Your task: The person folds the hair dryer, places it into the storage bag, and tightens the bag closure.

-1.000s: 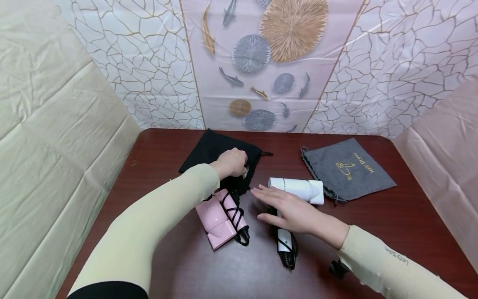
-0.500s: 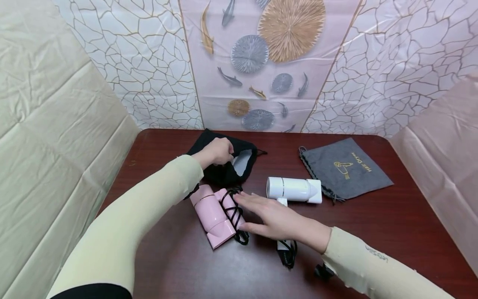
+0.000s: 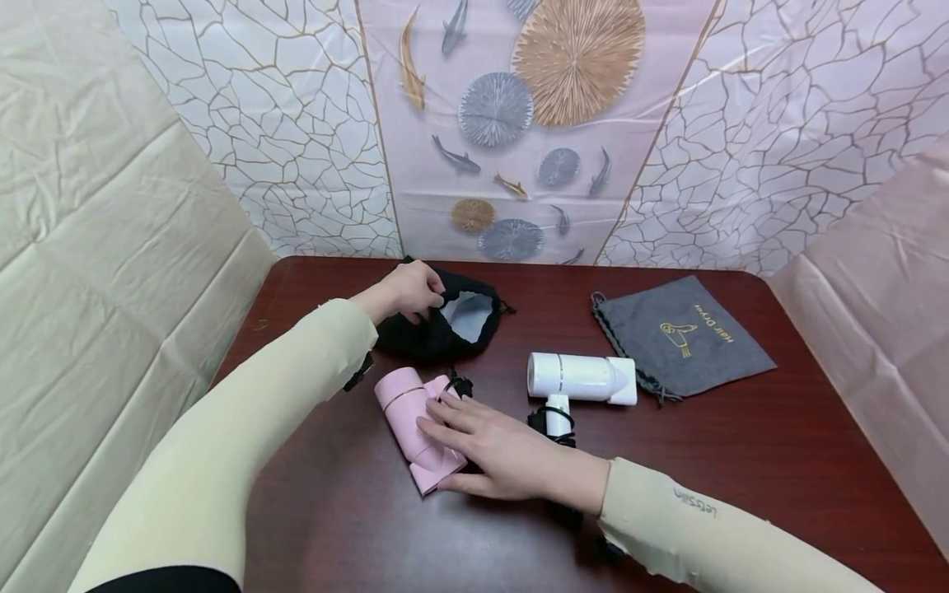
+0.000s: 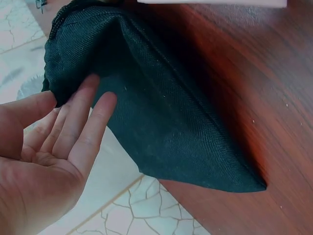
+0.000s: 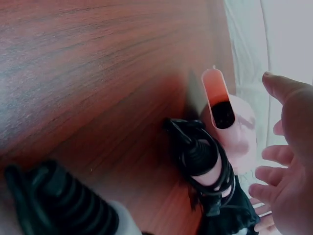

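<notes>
My left hand (image 3: pixel 406 290) pinches the rim of a black drawstring bag (image 3: pixel 423 339) at the back left of the table. The bag's mouth gapes, showing a pale lining. In the left wrist view, thumb and fingertips meet at the edge of the dark cloth. My right hand (image 3: pixel 507 451) is spread over a pink hair dryer (image 3: pixel 400 402), covering most of its folded handle. From the right wrist, the fingers look relaxed and apart from the dryer's nozzle (image 5: pixel 215 93). A black cord (image 5: pixel 227 169) is wound round the pink handle. Contact with the dryer cannot be told.
A white hair dryer (image 3: pixel 582 377), its cord wrapped round the handle, lies right of the pink one. Behind it to the right is a flat grey pouch (image 3: pixel 685 338) marked "Hair Dryer". The dark red table (image 3: pixel 334 511) meets patterned cloth walls at the back.
My left hand has drawn the bag's rim leftward, and its mouth has widened. My right hand has moved left from beside the white dryer to over the pink one.
</notes>
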Available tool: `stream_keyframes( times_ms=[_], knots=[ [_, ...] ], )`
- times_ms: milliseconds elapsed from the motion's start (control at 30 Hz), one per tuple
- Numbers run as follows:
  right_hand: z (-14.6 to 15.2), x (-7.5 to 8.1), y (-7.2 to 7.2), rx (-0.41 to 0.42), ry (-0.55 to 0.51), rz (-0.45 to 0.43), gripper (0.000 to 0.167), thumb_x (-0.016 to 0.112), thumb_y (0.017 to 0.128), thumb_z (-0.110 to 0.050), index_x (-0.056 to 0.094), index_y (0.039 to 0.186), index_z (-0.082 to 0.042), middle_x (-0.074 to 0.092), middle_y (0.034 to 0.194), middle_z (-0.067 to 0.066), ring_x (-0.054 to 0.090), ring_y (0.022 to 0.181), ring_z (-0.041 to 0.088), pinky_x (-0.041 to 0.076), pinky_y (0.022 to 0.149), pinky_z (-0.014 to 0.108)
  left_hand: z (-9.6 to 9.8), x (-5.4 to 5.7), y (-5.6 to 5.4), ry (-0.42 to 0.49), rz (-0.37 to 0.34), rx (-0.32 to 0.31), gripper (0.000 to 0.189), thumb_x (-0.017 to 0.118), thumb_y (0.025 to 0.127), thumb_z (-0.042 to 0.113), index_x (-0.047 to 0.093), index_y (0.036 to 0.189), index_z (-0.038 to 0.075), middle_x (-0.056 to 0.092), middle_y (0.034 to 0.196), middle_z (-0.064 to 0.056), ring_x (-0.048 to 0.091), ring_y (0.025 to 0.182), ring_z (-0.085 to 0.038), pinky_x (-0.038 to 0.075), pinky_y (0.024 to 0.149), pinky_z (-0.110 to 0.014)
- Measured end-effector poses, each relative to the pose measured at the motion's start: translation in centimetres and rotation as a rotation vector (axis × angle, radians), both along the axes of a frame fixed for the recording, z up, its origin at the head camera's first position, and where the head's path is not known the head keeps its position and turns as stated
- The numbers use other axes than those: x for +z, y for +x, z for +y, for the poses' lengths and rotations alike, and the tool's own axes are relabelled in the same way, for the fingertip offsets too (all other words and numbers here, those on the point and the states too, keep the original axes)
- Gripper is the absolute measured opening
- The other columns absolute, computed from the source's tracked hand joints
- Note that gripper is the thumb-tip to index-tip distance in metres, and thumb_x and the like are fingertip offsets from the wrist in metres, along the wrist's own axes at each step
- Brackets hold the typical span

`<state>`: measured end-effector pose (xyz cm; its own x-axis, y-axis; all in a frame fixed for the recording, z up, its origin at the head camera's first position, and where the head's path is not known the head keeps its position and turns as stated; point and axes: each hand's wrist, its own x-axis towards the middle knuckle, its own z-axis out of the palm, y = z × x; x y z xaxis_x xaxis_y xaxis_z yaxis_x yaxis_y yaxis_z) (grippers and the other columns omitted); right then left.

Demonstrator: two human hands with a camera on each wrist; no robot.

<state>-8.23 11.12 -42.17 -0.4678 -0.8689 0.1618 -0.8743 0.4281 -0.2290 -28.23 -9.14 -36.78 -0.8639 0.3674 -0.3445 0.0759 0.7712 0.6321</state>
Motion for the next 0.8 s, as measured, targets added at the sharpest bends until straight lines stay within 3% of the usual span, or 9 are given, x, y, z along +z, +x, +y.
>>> stream_keyframes(
  times_ms=[233, 500, 800],
  knots=[
    [-1.4, -1.3, 0.1, 0.062, 0.058, 0.187, 0.068, 0.068, 0.101, -0.054, 0.055, 0.157, -0.018, 0.046, 0.163, 0.024, 0.041, 0.153, 0.043, 0.037, 0.124, 0.053, -1.2, 0.5, -0.2, 0.027, -0.016, 0.029, 0.028, 0.063, 0.105, 0.005, 0.068, 0.132, -0.005, 0.07, 0.128, -0.025, 0.078, 0.101, -0.034, 0.066, 0.08, -0.043],
    [-1.5, -1.8, 0.2, 0.083, 0.141, 0.179, 0.058, 0.064, 0.105, -0.052, 0.059, 0.155, -0.023, 0.039, 0.169, 0.016, 0.035, 0.157, 0.04, 0.034, 0.126, 0.053, -3.1, 0.6, -0.5, 0.023, -0.006, 0.026, 0.028, 0.062, 0.106, 0.005, 0.067, 0.131, -0.005, 0.069, 0.128, -0.027, 0.077, 0.102, -0.034, 0.066, 0.08, -0.041],
    [0.2, -1.5, -0.4, 0.126, 0.12, 0.14, 0.051, 0.065, 0.106, -0.045, 0.065, 0.149, -0.019, 0.04, 0.169, 0.016, 0.035, 0.157, 0.04, 0.034, 0.127, 0.043, -5.9, 0.4, -0.6, -0.021, 0.069, 0.026, 0.022, 0.063, 0.104, 0.004, 0.07, 0.123, -0.006, 0.07, 0.118, -0.025, 0.075, 0.091, -0.03, 0.067, 0.077, -0.041]
  ],
)
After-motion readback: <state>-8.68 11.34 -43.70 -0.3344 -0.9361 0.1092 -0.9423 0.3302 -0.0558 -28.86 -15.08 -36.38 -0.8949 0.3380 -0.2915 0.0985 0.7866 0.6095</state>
